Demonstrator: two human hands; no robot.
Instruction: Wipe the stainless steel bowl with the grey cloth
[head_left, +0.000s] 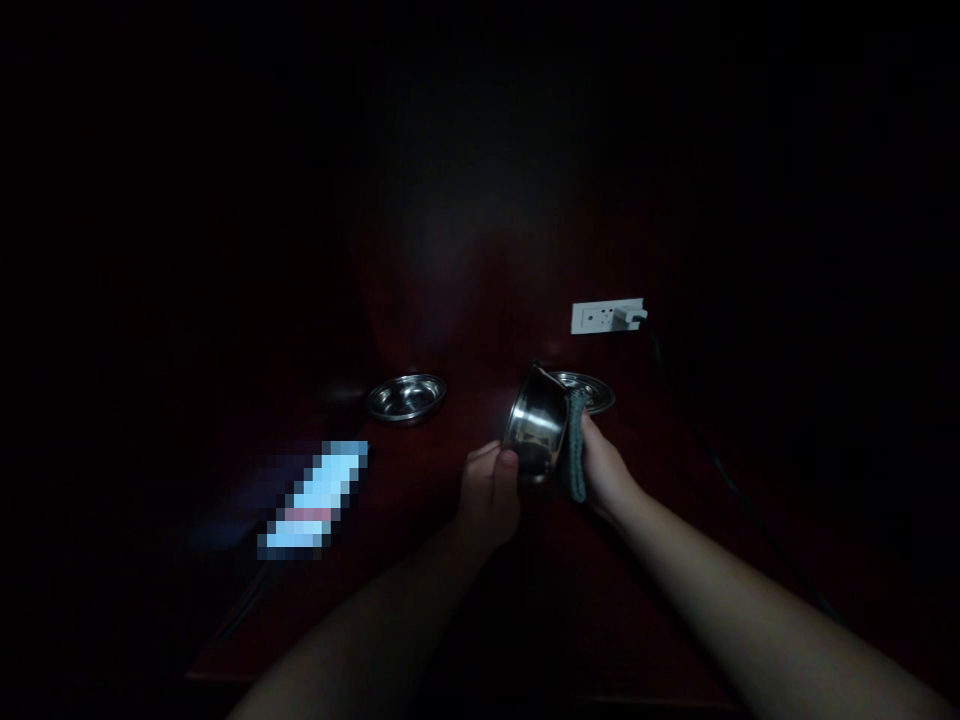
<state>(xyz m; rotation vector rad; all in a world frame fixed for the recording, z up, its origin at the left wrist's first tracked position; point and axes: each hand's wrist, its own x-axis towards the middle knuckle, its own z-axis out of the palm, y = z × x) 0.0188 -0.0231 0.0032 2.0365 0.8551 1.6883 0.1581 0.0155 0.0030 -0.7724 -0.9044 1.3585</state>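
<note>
Gripping the near edge of a tilted steel bowl point(534, 425), the person's left hand point(491, 490) is curled shut on it in the head view, above the dark red desk point(465, 300). The right hand point(606, 470) is closed on a grey-green cloth point(575, 450) pressed to the bowl's right side. A second dish point(596, 390) lies just behind the bowl, partly hidden by it. A shallow dish point(406, 397) sits to the bowl's left. Beyond the bowl a white socket strip point(600, 317) holds a plug point(631, 316). A pixelated bright patch point(315, 500) lies left of the bowl.
</note>
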